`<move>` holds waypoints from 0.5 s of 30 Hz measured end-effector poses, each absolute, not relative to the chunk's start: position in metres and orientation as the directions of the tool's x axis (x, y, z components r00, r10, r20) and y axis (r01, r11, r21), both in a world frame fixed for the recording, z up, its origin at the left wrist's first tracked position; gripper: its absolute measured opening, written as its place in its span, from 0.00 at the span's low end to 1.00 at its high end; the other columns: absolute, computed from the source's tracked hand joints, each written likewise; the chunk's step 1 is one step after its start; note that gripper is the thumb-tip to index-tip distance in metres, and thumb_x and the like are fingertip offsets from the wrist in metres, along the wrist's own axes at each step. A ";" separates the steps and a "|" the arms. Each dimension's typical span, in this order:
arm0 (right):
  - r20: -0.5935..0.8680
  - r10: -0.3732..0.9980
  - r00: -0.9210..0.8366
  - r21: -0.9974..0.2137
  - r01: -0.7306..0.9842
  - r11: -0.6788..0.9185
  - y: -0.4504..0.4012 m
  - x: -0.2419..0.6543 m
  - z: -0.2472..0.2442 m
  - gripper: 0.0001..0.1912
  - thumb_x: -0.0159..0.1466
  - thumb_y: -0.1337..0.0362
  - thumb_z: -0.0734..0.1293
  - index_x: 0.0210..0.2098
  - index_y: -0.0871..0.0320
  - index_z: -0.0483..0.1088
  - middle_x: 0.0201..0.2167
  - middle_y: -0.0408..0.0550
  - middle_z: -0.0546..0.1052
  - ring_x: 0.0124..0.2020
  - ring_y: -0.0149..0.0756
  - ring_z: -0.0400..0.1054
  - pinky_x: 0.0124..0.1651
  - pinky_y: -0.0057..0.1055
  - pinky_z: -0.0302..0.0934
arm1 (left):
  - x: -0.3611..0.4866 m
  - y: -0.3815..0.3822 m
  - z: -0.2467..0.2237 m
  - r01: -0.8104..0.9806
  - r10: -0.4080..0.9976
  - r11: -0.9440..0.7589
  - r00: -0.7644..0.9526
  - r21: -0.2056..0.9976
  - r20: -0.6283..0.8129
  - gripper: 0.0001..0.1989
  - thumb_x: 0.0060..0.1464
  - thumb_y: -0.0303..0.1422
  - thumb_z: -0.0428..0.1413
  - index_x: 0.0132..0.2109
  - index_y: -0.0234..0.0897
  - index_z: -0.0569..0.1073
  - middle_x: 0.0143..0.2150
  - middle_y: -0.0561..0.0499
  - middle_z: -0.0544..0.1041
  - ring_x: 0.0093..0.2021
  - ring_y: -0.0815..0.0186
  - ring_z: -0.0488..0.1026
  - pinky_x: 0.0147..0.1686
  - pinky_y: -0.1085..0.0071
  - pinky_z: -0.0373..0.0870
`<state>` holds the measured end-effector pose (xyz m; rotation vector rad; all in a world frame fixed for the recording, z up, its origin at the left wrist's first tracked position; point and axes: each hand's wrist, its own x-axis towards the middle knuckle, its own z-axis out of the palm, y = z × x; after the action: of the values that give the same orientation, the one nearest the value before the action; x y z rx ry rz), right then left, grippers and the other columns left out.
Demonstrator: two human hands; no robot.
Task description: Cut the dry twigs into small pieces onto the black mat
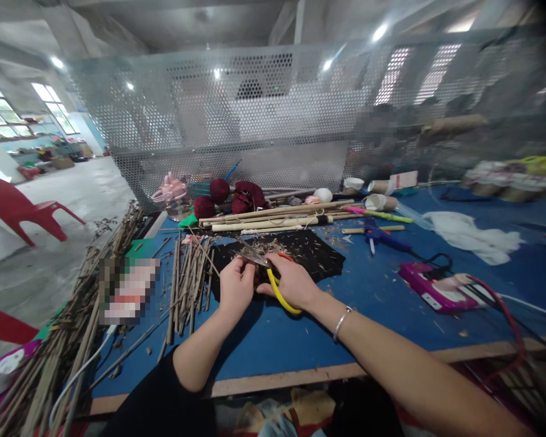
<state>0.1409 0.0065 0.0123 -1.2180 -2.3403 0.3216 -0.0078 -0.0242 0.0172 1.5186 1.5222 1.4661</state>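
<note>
In my right hand (291,282) is a pair of scissors (282,297) with yellow handles, red showing on the far loop. Its metal blades point up and left, over the fingertips of my left hand (236,285). My left hand is closed; a thin dry stem (204,249) sticks out from its left side, and the fingers hide the rest. Both hands are above a black cloth (318,255) strewn with small cut plant bits (277,244). Left of the cloth lies a row of cut dry stems (186,285).
Long dry stalks (68,340) are heaped along the table's left side. Pale sticks (273,221) and dark red balls (219,190) lie behind the cloth. To the right are a blue glue gun (382,237), a purple power strip (437,291) and white cloth (473,233). A perforated metal screen (209,121) stands behind.
</note>
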 end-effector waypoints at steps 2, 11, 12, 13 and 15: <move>0.277 0.828 -0.488 -0.418 0.714 0.561 0.006 0.141 0.012 0.29 0.52 0.48 0.66 0.48 0.57 0.60 0.38 0.50 0.72 0.36 0.39 0.67 0.37 0.30 0.56 | -0.009 -0.024 0.017 0.367 0.920 -0.228 -0.223 0.902 0.323 0.10 0.52 0.34 0.48 0.29 0.33 0.70 0.24 0.53 0.71 0.24 0.71 0.65 0.25 0.77 0.61; 0.212 0.854 -0.475 -0.401 0.754 0.519 0.009 0.143 0.013 0.24 0.55 0.46 0.62 0.43 0.55 0.63 0.25 0.45 0.71 0.23 0.33 0.64 0.27 0.25 0.50 | -0.013 -0.022 0.015 0.486 0.913 -0.217 -0.206 0.846 0.353 0.13 0.53 0.36 0.46 0.27 0.34 0.69 0.21 0.55 0.69 0.23 0.72 0.63 0.25 0.77 0.58; 0.207 0.854 -0.478 -0.400 0.755 0.520 0.010 0.144 0.013 0.23 0.55 0.45 0.62 0.43 0.55 0.64 0.24 0.45 0.71 0.23 0.32 0.63 0.27 0.24 0.50 | -0.013 -0.022 0.014 0.490 0.915 -0.210 -0.206 0.846 0.347 0.13 0.53 0.36 0.46 0.27 0.34 0.69 0.21 0.55 0.68 0.23 0.72 0.63 0.25 0.77 0.58; 0.201 0.854 -0.481 -0.401 0.755 0.519 0.011 0.145 0.012 0.23 0.55 0.45 0.61 0.42 0.55 0.64 0.23 0.44 0.71 0.22 0.32 0.63 0.26 0.24 0.49 | -0.013 -0.021 0.013 0.493 0.917 -0.202 -0.208 0.846 0.340 0.13 0.53 0.36 0.46 0.27 0.34 0.69 0.21 0.55 0.68 0.22 0.72 0.63 0.25 0.77 0.58; 0.196 0.851 -0.487 -0.411 0.747 0.522 0.014 0.147 0.013 0.23 0.56 0.45 0.61 0.42 0.55 0.65 0.21 0.44 0.70 0.22 0.31 0.62 0.26 0.24 0.49 | -0.014 -0.020 0.012 0.493 0.921 -0.185 -0.215 0.850 0.326 0.13 0.53 0.37 0.47 0.28 0.34 0.69 0.20 0.55 0.68 0.22 0.72 0.62 0.24 0.77 0.57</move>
<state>0.1473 0.0137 0.0125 -1.3184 -2.3924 0.3832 -0.0135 -0.0201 0.0121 1.6313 1.6659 1.3770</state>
